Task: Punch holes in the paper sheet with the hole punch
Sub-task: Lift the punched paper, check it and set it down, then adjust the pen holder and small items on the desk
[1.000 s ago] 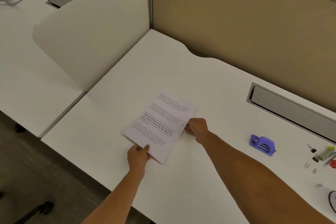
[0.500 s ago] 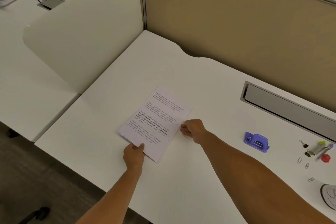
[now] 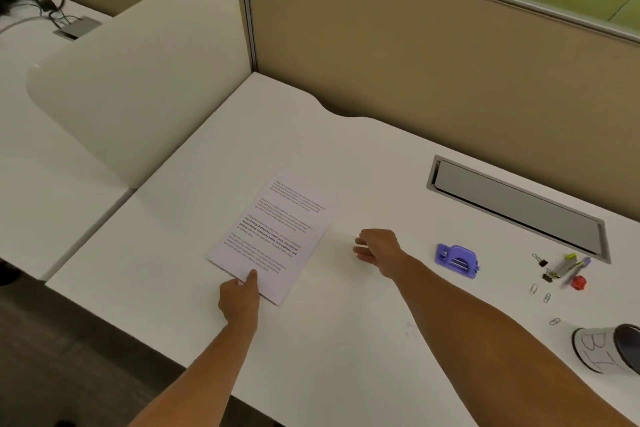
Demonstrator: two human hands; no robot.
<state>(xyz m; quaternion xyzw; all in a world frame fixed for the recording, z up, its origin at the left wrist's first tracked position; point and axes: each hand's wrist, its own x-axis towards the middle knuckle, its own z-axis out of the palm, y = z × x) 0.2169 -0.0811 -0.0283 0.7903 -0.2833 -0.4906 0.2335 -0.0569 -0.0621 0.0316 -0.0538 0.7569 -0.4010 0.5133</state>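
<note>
A: Where does the paper sheet (image 3: 273, 234) lie?

B: Flat on the white desk (image 3: 346, 340), printed side up, turned at an angle. The left hand (image 3: 239, 298) pins its near corner: the thumb presses down on top of the page, the other digits curl at the edge, and whether they reach under the sheet cannot be told.

A: And the other grip?

B: The right hand (image 3: 377, 248) hovers just beside the sheet's right edge, clear of it. Its grip is loosely curled and has hold of nothing.

A: Where is the hole punch (image 3: 457, 260)?

B: On the desk to the right of the right hand, near it but apart. It is purple, and neither hand touches it.

A: What lies farther out from that hand?

B: Beyond the punch sit two black binder clips (image 3: 542, 265), a small bundle of markers (image 3: 571, 263) and a red bit (image 3: 577, 282) whose kind is too small to tell. A few paper clips (image 3: 540, 293) are scattered nearer the person. A roll of tape (image 3: 604, 350) with handwriting on it lies at the right edge of the view.

A: And behind the hands?

B: A grey cable tray (image 3: 516, 208) is set into the desk past the punch, and a beige partition (image 3: 398, 55) stands along the far side.
</note>
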